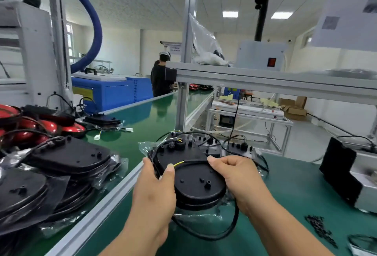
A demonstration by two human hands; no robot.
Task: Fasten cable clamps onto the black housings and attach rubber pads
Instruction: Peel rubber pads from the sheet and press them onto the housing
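A black oval housing (191, 180) sits in front of me on top of another housing in clear plastic wrap. My left hand (155, 190) grips its left edge, thumb pressing the black cable (195, 163) near its yellow wire end. My right hand (238, 176) grips the right edge, with its fingertips on the same cable. The cable loops down below the housing (216, 235). A pile of small black clamps (320, 229) lies on the green mat at the right.
Stacked black housings in plastic (67, 160) and red lamp parts (30, 127) fill the green conveyor belt (142, 121) at left. More housings (234, 147) lie behind. A black and grey box (344, 172) stands at right. A person (161, 76) stands far back.
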